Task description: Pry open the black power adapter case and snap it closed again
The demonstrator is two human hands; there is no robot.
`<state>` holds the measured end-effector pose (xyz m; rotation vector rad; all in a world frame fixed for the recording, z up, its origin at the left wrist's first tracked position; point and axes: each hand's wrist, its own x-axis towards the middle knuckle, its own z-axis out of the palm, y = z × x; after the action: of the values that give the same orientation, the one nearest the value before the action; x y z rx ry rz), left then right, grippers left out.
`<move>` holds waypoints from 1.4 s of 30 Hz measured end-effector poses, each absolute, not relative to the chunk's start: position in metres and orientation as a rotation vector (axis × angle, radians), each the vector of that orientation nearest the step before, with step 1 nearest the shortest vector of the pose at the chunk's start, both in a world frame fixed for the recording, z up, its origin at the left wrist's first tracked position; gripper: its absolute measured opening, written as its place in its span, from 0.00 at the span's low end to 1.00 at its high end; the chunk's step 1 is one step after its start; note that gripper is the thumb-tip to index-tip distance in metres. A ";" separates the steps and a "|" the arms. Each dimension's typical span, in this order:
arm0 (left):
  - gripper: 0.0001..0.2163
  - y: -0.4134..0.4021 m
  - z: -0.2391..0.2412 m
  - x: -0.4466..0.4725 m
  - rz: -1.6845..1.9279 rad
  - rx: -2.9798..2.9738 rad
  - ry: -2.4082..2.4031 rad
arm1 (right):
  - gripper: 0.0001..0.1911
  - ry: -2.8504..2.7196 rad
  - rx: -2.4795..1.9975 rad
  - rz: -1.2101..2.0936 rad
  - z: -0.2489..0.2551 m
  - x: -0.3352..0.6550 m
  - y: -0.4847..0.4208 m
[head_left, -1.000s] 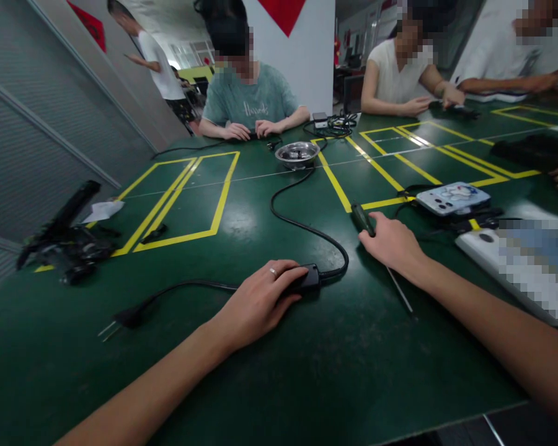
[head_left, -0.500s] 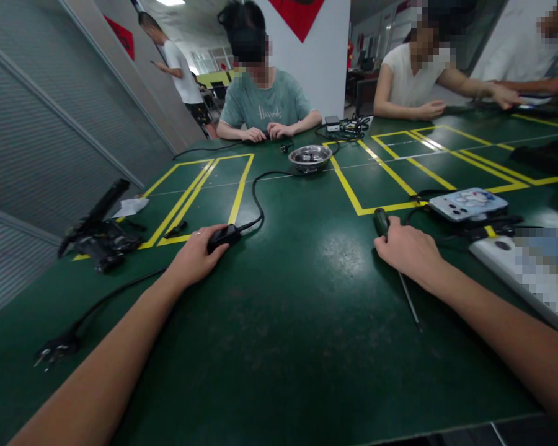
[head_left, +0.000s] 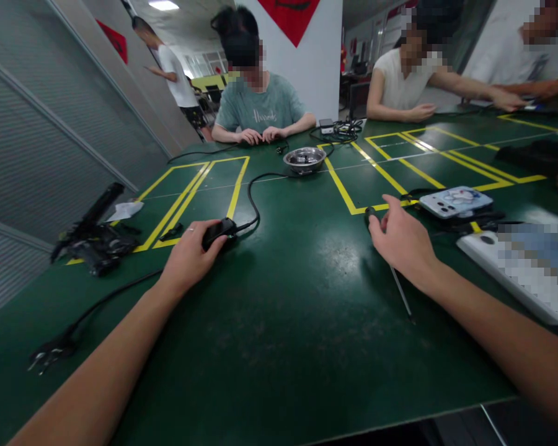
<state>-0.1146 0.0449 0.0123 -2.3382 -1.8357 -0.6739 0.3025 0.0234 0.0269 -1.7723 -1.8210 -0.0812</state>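
Note:
My left hand (head_left: 193, 251) is closed around a black power adapter (head_left: 221, 230) lying on the green table (head_left: 279, 347). Its black cord runs out to a plug (head_left: 51, 353) at the lower left and, on the other side, curves away toward a steel bowl (head_left: 305, 160). On the right, a screwdriver (head_left: 402, 293) rests on the tabletop, its dark handle pointing away from me and its tip toward me. Over that handle is my right hand (head_left: 402, 238), index finger lifted and apart from the thumb. Its lower fingers are partly hidden.
A phone (head_left: 456, 201) and a white device (head_left: 511, 266) lie at the right. Black gear (head_left: 97, 241) sits at the left beside crumpled white paper (head_left: 124, 210). Coiled cables (head_left: 344, 131) are at the back. Yellow tape (head_left: 339, 179) marks the table. Several people are around it.
My right hand has loosened from the screwdriver handle, its index finger rising. My left hand stays on the adapter. The whole view has shifted slightly.

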 end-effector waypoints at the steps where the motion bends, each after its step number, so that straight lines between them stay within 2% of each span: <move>1: 0.20 0.039 0.015 -0.104 -0.665 -2.372 -1.809 | 0.27 -1.845 -1.650 -0.027 0.027 0.299 0.021; 3: 0.19 0.025 0.021 -0.079 -0.607 -2.516 -1.719 | 0.22 -1.939 -1.415 0.133 0.028 0.291 0.014; 5: 0.19 0.008 0.025 -0.050 -0.524 -2.755 -1.522 | 0.21 -2.059 -1.227 0.309 0.028 0.282 0.006; 11: 0.16 -0.027 0.019 0.003 -0.538 -3.109 -1.068 | 0.42 -2.418 -0.918 0.700 0.023 0.263 -0.011; 17: 0.15 -0.022 0.012 -0.003 -0.490 -3.161 -1.125 | 0.26 -2.415 -0.904 0.796 0.014 0.253 -0.013; 21: 0.15 -0.023 0.013 -0.003 -0.511 -3.168 -1.122 | 0.30 -2.350 -0.970 0.828 0.011 0.250 -0.017; 25: 0.17 -0.025 0.013 0.004 -0.507 -3.204 -1.097 | 0.24 -2.288 -1.015 0.884 0.013 0.251 -0.021; 31: 0.24 -0.019 0.014 -0.004 -0.530 -3.147 -1.158 | 0.22 -1.774 -0.933 1.424 0.008 0.258 -0.008; 37: 0.22 -0.010 0.017 -0.019 -0.452 -3.077 -1.342 | 0.21 -1.249 -0.824 1.653 0.005 0.269 0.006; 42: 0.18 -0.008 0.015 -0.019 -0.487 -3.114 -1.351 | 0.15 -1.057 -0.816 1.728 0.011 0.275 0.012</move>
<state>-0.0195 -0.0076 0.0148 -3.1143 -1.3511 -0.4871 0.2748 0.0121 0.0108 -0.8161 -1.0570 1.7278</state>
